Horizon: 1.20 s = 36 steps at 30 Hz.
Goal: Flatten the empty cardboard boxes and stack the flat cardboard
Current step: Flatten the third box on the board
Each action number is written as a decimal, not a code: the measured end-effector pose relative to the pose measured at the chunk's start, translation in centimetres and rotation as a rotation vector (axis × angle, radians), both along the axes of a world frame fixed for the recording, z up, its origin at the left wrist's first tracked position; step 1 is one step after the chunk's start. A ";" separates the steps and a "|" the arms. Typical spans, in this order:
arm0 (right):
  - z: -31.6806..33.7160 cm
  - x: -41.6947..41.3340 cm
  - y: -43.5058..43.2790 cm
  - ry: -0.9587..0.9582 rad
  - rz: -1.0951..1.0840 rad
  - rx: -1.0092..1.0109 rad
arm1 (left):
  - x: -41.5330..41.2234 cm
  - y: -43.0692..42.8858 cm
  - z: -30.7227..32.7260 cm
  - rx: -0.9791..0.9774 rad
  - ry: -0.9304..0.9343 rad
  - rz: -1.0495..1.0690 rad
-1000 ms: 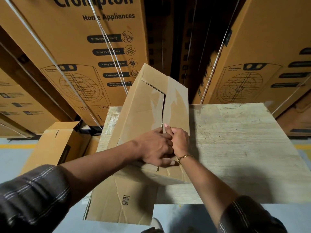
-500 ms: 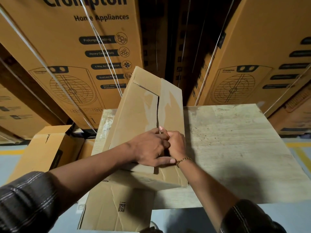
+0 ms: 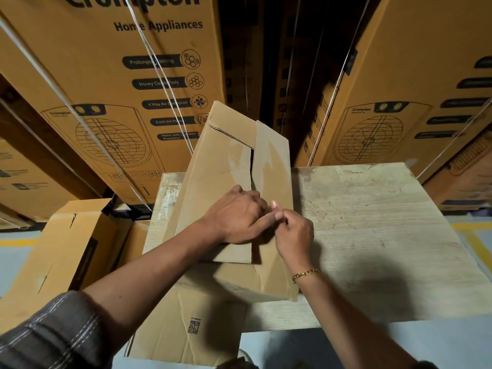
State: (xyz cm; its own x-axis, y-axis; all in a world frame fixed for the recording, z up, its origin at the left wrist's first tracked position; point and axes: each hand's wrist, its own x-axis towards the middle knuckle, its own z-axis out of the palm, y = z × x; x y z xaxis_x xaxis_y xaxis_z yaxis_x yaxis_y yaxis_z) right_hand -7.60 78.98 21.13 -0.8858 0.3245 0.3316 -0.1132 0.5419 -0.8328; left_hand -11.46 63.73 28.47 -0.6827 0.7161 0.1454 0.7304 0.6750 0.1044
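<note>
The box (image 3: 221, 166) lay tilted on the table (image 3: 372, 222), near its left edge, seam up. The left hand (image 3: 234, 219) curled over a flap's edge at the seam. The right hand (image 3: 294, 235) pinched just beside it, on what I couldn't tell. Flat cardboard (image 3: 173, 328) lay below.

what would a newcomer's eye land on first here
A plain cardboard box sits at the centre on the pale wooden table, with the left hand and right hand meeting at its taped seam. Behind loom tall printed appliance cartons, and flat cardboard with a QR code lies below the table's near edge.
</note>
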 end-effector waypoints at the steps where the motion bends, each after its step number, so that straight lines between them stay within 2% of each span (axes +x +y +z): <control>1: 0.1 0.3 0.1 0.033 -0.005 0.015 | -0.2 0.0 0.1 0.023 -0.013 0.013; 11: 1.9 3.9 1.4 0.270 -0.019 0.145 | -2.0 -0.3 0.9 0.286 -0.070 0.102; 19: 2.2 5.5 2.0 0.265 -0.040 0.131 | -2.2 -0.2 1.8 0.375 -0.118 0.072; 29: 3.6 8.1 2.1 0.251 -0.094 0.242 | -2.3 -0.2 2.5 0.493 -0.203 0.064; 36: 4.1 11.7 2.9 0.235 -0.042 0.282 | -2.3 0.5 3.1 0.495 -0.226 0.077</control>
State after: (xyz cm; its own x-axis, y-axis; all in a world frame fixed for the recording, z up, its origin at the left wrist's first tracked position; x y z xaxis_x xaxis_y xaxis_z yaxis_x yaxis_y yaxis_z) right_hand 4.12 81.87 25.18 -0.7631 0.2256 0.6057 -0.2565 0.7544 -0.6042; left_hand -13.78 64.21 31.52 -0.7836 0.5462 0.2958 0.6034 0.5562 0.5714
